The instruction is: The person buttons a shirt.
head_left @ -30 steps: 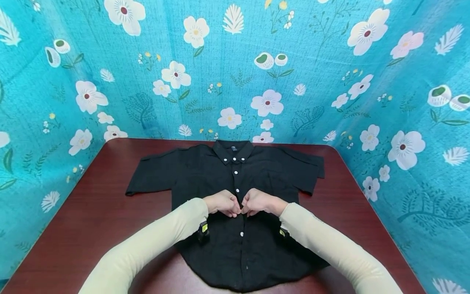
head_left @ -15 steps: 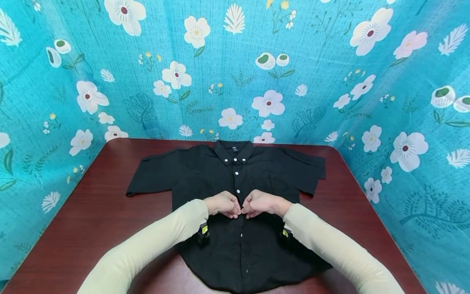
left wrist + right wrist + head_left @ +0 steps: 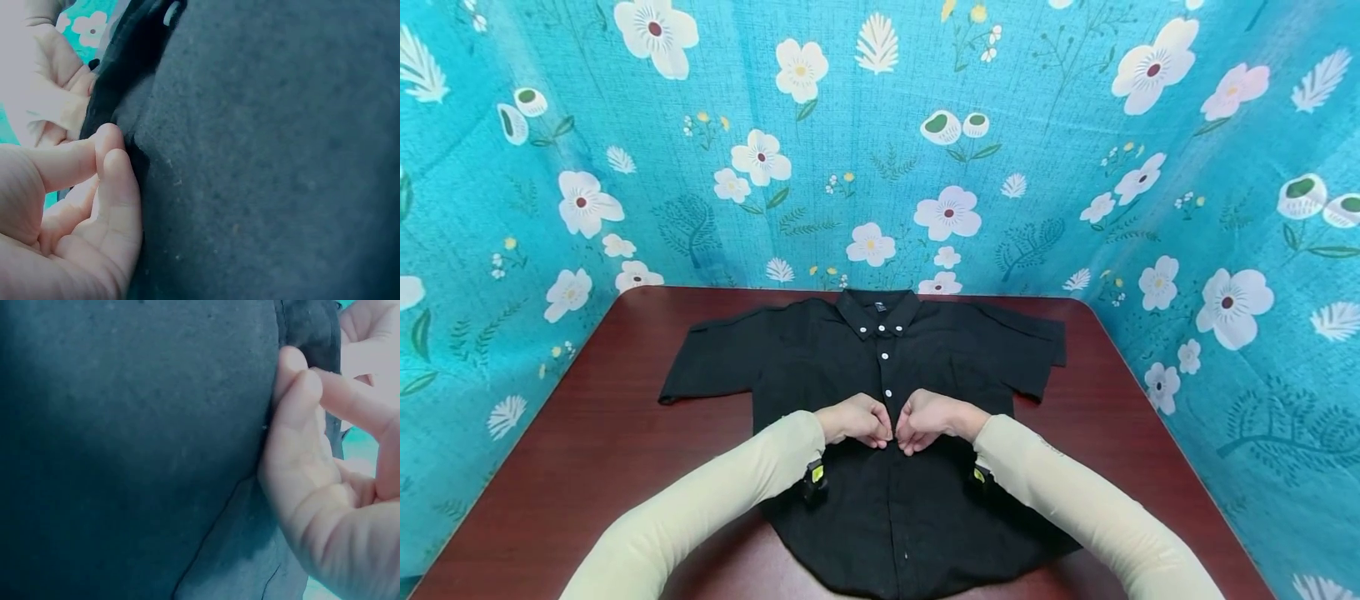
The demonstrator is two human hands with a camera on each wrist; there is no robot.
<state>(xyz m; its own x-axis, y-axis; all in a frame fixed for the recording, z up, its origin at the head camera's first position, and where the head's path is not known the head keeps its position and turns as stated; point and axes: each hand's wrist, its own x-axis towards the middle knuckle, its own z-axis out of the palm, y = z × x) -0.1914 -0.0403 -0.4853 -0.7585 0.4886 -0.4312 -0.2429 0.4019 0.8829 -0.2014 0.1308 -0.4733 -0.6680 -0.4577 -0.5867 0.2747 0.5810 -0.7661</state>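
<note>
A black short-sleeved shirt (image 3: 820, 358) lies spread on the table, collar at the far edge, with white buttons down its front. Over the middle of the front edges, my left hand (image 3: 856, 421) pinches the black cloth between thumb and finger. Facing it almost fingertip to fingertip, my right hand (image 3: 934, 419) pinches the shirt front too. The left wrist view shows the left thumb and fingers (image 3: 119, 187) on a fold of cloth, with a white button (image 3: 170, 12) above. In the right wrist view, the right fingers (image 3: 297, 406) hold the edge; what lies between the fingertips is hidden.
The dark red table (image 3: 610, 450) extends on both sides of the shirt. A blue floral curtain (image 3: 880, 150) hangs behind and along the sides. Cream sleeves (image 3: 700, 500) cover both forearms, and a small black device (image 3: 815, 479) sits under the left wrist.
Both hands stay at the shirt front, with the right fingers slightly lower. The white button below them, visible a second ago, turned edge-on and is now out of sight.
</note>
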